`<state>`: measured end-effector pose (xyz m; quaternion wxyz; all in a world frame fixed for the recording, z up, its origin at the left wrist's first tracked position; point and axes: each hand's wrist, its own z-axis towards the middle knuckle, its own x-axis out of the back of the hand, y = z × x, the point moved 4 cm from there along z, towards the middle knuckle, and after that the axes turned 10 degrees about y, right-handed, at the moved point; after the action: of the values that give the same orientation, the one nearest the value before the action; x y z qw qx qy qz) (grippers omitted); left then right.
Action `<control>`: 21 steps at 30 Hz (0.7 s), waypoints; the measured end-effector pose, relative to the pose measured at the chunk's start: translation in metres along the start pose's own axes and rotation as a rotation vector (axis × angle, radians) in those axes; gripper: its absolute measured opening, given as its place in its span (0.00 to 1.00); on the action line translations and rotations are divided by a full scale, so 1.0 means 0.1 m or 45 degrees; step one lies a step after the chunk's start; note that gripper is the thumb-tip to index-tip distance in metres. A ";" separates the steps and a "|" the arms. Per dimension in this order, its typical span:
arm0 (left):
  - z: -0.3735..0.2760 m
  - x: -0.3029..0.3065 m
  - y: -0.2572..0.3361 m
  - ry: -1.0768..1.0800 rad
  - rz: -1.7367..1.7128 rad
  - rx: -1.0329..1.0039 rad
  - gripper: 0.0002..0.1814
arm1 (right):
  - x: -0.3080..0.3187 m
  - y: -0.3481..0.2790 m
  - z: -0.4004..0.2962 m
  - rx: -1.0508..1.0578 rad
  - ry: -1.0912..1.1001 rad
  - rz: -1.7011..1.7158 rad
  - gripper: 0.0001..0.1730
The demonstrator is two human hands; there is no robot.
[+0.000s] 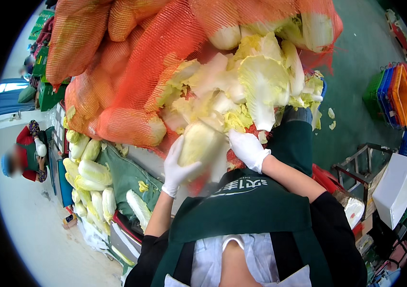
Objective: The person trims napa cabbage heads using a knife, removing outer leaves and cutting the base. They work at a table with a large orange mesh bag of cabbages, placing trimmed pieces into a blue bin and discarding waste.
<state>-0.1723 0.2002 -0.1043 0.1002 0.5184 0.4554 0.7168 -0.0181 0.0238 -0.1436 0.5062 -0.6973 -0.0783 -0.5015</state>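
A pale napa cabbage [203,145] rests in my left hand [180,168], whose white-gloved fingers and thumb clasp its left side and lower end. My right hand [248,149], also in a white glove, is curled shut at the cabbage's right side. From it a thin dark edge, seemingly a knife blade [215,130], runs along the cabbage; it is blurred and its handle is hidden in the glove. Just beyond both hands lies a heap of loose cabbage leaves [221,86]. One broad yellow-white leaf [262,88] lies on top.
Orange mesh sacks [128,82] of cabbages are piled ahead and left. Bare cabbages [94,174] lie on the left beside green cloth [126,172]. Stacked plastic baskets [391,95], a metal frame [363,168] and a white box [393,190] stand right. Another person [29,154] works far left.
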 end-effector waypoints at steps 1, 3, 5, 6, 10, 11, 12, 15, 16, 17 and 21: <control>0.00 0.00 -0.01 0.001 0.009 -0.006 0.48 | -0.01 0.00 0.04 0.005 -0.024 -0.023 0.05; 0.01 0.00 -0.01 0.012 0.005 -0.007 0.48 | 0.01 -0.05 0.12 -0.006 -0.037 -0.035 0.05; 0.00 -0.01 -0.01 0.018 0.021 -0.007 0.48 | 0.01 -0.06 0.22 0.023 -0.049 -0.078 0.05; 0.00 -0.02 -0.01 0.019 0.041 -0.009 0.48 | -0.01 -0.04 0.28 0.059 -0.051 -0.114 0.05; 0.02 -0.03 -0.03 0.025 0.014 -0.020 0.47 | -0.01 0.01 0.26 0.000 -0.115 -0.093 0.06; 0.01 -0.01 -0.04 0.022 0.012 -0.012 0.47 | 0.00 0.00 0.20 -0.045 -0.120 -0.081 0.06; 0.00 -0.02 -0.03 0.017 0.002 -0.004 0.47 | 0.02 0.00 0.11 -0.094 -0.128 -0.076 0.06; -0.01 -0.04 -0.14 -0.025 -0.007 -0.016 0.52 | -0.10 0.05 0.15 -0.020 -0.113 -0.147 0.06; 0.04 -0.01 -0.15 -0.035 0.003 -0.043 0.54 | -0.16 0.04 0.25 -0.003 -0.112 -0.195 0.06; 0.06 0.00 -0.17 -0.045 -0.180 0.080 0.53 | -0.19 0.05 0.29 0.013 -0.112 -0.243 0.06; 0.11 0.12 -0.23 -0.059 -0.774 0.474 0.54 | -0.02 0.14 0.25 -0.264 -0.255 0.012 0.07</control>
<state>-0.1759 0.2271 -0.1135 0.2231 0.3845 0.7092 0.5472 0.0051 0.0375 -0.1539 0.4235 -0.7927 -0.0730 -0.4324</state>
